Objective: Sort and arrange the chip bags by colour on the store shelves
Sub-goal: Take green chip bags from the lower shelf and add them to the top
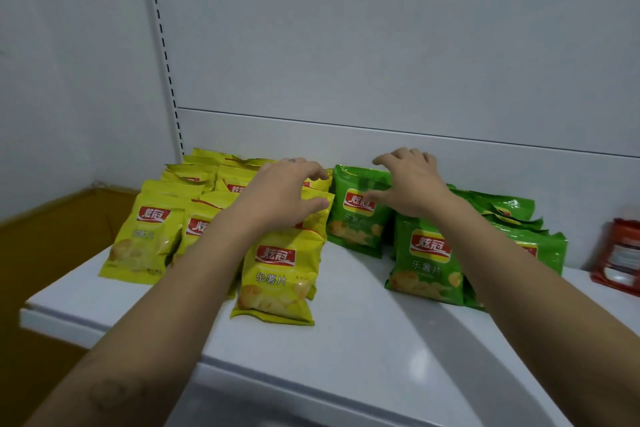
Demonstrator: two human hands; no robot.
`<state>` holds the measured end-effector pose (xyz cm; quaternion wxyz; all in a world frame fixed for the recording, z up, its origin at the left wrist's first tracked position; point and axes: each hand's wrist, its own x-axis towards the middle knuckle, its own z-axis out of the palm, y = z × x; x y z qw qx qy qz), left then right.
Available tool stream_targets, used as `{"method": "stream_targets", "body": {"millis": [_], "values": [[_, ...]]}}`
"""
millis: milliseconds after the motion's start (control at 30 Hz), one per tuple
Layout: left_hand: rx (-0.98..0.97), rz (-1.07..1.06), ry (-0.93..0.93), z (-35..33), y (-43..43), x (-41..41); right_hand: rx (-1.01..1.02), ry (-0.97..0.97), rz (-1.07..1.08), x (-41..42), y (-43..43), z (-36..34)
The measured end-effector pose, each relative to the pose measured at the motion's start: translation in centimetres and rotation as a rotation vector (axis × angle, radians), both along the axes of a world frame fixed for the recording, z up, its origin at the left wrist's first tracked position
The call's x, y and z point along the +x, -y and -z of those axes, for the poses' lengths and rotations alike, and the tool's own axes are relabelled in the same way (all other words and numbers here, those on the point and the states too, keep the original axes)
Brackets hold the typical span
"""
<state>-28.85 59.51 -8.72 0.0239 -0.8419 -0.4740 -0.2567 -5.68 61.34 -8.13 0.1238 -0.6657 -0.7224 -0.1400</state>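
Red packet at right; brown floor left.

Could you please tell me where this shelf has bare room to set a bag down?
Bare white shelf runs along the front edge and up between the front yellow chip bag and the front green chip bag. A strip lies between the stacked green bags and the red packet. The left rear is crowded with yellow bags.

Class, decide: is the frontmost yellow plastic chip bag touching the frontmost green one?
Apart. The head view shows bare white shelf between the frontmost yellow chip bag and the frontmost green chip bag.
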Motion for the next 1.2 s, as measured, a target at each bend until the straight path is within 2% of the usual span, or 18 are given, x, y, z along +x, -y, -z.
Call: {"method": "stream_targets", "body": {"millis": [267, 400, 533, 733, 900, 1067, 1200], "values": [[0.012, -0.107, 0.086, 1.1, 6.6, 2.8, 0.036, -0.115, -0.193, 1.3, 7.3, 0.5], [-0.017, -0.137, 0.027, 2.5, 11.0, 5.0, 0.023, -0.145, -0.3, 2.2, 11.5, 2.1], [-0.054, -0.205, 0.054, 4.5, 15.3, 6.1, -0.004, -0.225, -0.415, 3.0, 15.1, 4.6], [-0.19, -0.335, 0.162, 9.0, 21.4, 4.8, -0.143, -0.306, -0.604, 1.7, 20.0, 9.2], [-0.279, -0.469, 0.171, 12.7, 25.8, 2.1, -0.21, -0.422, -0.791, -0.5, 23.2, 13.0], [-0.388, -0.529, 0.195, 17.3, 27.9, 0.5, -0.376, -0.367, -0.793, -2.8, 24.5, 18.6], [-0.455, -0.553, 0.204, 22.8, 27.7, -0.5, -0.558, -0.339, -0.646, -3.6, 24.0, 23.5]]}}
